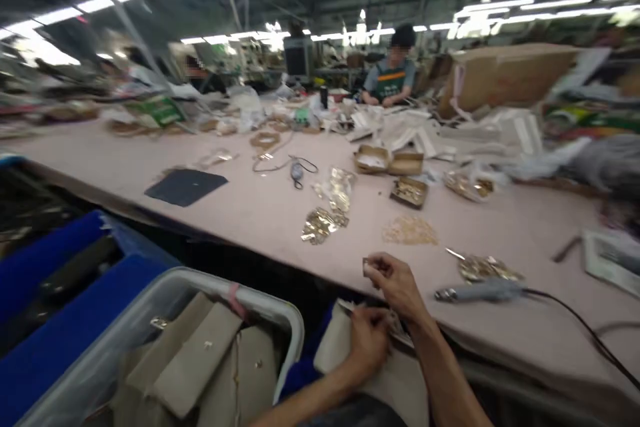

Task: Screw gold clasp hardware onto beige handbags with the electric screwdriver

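A beige-grey leather-like bag piece (400,383) lies over my lap, beside the table's front edge. My left hand (370,340) is closed on its upper edge, with the fingertips partly hidden in the folds. Just above it, my right hand (397,283) pinches a small flat piece (367,267) between thumb and forefinger; it looks brownish and metallic, but blur hides its details. Close by on the table are a spread of small gold-coloured parts (410,231) and a heap of shiny gold metal fittings (320,225). A grey corded electric screwdriver (483,291) lies right of my right hand.
At my left stands a white plastic bin (293,320) of beige wallets (200,360), next to a blue crate (80,340). Small cardboard boxes (407,192), a dark sheet (186,187) and more fittings (485,268) lie on the pink-covered table (260,213). A co-worker (390,73) sits across.
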The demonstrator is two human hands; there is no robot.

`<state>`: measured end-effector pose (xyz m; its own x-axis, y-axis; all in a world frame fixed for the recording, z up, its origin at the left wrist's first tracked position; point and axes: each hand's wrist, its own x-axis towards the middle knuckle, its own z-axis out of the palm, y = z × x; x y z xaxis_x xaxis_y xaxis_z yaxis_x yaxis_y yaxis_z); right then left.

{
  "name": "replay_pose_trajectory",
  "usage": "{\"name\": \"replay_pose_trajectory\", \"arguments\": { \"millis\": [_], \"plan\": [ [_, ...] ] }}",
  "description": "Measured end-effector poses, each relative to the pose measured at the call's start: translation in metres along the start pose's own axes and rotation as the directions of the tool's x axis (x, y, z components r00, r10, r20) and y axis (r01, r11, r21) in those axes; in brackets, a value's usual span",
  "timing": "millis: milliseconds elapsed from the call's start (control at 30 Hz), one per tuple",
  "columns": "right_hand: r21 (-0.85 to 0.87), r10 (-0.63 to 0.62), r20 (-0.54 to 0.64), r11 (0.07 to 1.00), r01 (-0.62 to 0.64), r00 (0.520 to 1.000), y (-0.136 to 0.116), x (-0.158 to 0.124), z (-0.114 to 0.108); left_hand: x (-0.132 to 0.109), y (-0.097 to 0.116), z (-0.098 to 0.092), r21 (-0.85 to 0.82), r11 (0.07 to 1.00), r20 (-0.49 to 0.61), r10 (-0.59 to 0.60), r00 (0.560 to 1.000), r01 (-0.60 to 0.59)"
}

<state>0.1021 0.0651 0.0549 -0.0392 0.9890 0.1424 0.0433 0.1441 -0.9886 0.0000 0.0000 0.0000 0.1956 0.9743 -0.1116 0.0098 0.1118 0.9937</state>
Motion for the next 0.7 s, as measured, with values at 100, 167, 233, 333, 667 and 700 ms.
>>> {"name": "replay_pose_trajectory", "arguments": {
  "millis": [100, 167, 233, 333, 667, 700],
  "plan": [
    [0.100, 0.087, -0.053, 0.992, -0.081, 0.995, 0.002, -0.036, -0.026, -0.005, -0.018, 0.012, -0.081, 0.996, 0.023, -0.038, 0.999, 0.039],
    [0.100, 0.126, -0.115, 0.988, -0.115, 0.985, 0.006, -0.059, -0.038, 0.000, -0.018, 0.007, -0.078, 0.996, 0.061, -0.029, 0.998, 0.033],
    [0.089, 0.149, -0.193, 0.987, -0.134, 0.970, 0.011, -0.076, -0.045, 0.004, -0.014, 0.002, -0.053, 0.998, 0.088, -0.025, 0.996, 0.030],
    [0.077, 0.170, -0.282, 0.985, -0.154, 0.944, 0.019, -0.086, -0.051, 0.007, -0.011, 0.001, -0.029, 0.999, 0.106, -0.029, 0.994, 0.032],
    [0.100, 0.170, -0.311, 0.984, -0.146, 0.935, 0.041, -0.094, -0.052, 0.009, -0.013, 0.003, -0.111, 0.990, 0.186, -0.062, 0.981, 0.084],
    [0.098, 0.177, -0.302, 0.983, -0.154, 0.937, 0.042, -0.093, -0.051, 0.009, -0.012, 0.003, -0.115, 0.990, 0.196, -0.063, 0.979, 0.086]
  ]
}}
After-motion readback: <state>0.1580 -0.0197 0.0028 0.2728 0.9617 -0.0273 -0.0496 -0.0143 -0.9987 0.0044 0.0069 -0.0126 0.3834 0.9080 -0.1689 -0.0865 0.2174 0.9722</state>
